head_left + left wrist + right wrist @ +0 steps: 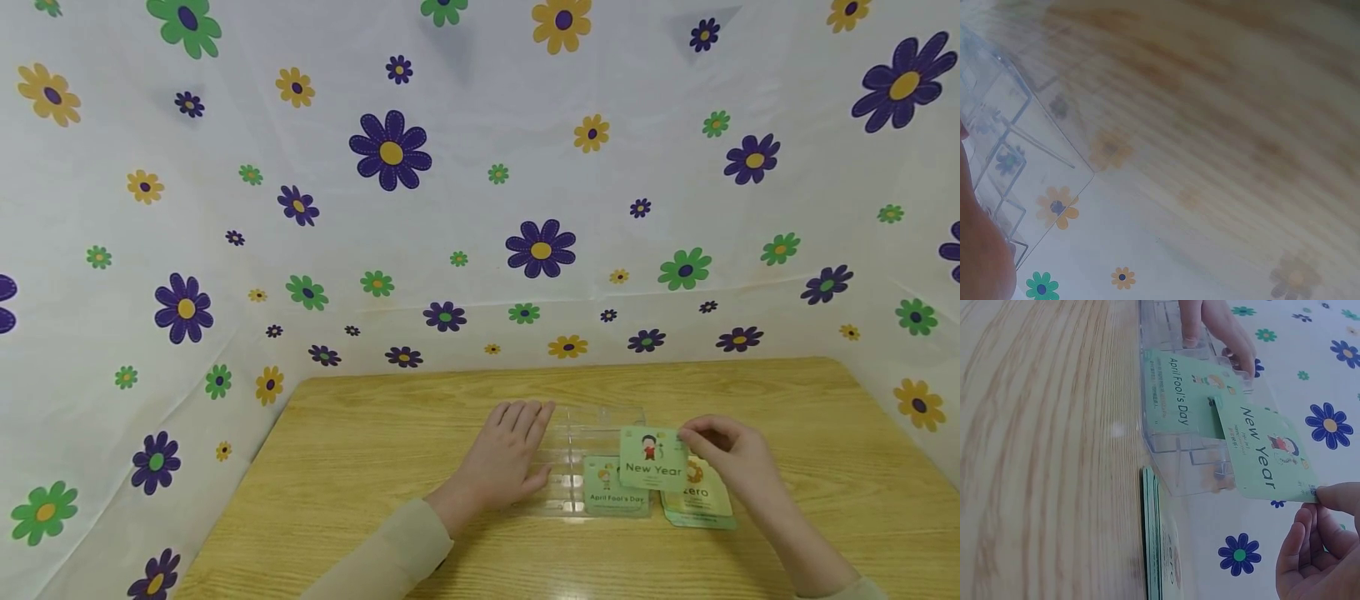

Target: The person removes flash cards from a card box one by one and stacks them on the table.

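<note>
My right hand [738, 462] pinches a green flashcard reading "New Year" [654, 471] by its upper right corner, thumb against fingers. The card is tilted above a clear plastic card holder [570, 467] with stepped tiers. In the holder's lower right part leans another green card, "April Fool's Day" [1179, 394], its upper corner covered by the New Year card. My left hand [506, 458] rests with straight fingers over the holder's left side. In the left wrist view only a blurred edge of that hand [985, 250] shows beside the holder's clear tiers [1016, 137].
A stack of cards [701, 504] with "zero" on top lies right of the holder, partly behind the New Year card. The wooden table [360, 450] ends at a white flower-printed cloth [465, 208] that rises at the back and both sides.
</note>
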Available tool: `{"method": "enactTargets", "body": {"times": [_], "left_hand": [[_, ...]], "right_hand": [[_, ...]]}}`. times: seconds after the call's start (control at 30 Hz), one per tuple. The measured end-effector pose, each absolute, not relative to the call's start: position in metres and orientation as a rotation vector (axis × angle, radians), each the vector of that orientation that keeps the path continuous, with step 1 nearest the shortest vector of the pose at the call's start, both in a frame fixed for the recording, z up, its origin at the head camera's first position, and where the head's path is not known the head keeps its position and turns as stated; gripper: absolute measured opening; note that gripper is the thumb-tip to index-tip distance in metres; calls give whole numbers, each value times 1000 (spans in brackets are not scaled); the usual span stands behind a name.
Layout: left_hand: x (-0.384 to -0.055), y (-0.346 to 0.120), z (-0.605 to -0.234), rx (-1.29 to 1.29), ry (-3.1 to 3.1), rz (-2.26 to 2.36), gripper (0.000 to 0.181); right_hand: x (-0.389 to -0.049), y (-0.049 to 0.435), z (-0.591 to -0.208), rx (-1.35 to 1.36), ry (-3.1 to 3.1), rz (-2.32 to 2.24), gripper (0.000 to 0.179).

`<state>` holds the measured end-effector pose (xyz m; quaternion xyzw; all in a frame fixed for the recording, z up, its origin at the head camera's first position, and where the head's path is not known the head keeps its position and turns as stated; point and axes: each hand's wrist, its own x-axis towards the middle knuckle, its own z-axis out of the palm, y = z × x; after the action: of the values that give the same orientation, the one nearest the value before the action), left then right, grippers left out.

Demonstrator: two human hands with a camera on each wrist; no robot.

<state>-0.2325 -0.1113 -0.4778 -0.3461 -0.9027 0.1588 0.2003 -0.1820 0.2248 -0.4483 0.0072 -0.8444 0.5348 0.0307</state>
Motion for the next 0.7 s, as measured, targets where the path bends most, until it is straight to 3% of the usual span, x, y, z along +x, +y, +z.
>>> {"method": "enactTargets", "body": {"times": [0.7], "left_hand": [[-234,-111,-478,-977,-2519,418,86]], "right_hand": [[-182,245,-458,-71,-2593,1698,35]]}}
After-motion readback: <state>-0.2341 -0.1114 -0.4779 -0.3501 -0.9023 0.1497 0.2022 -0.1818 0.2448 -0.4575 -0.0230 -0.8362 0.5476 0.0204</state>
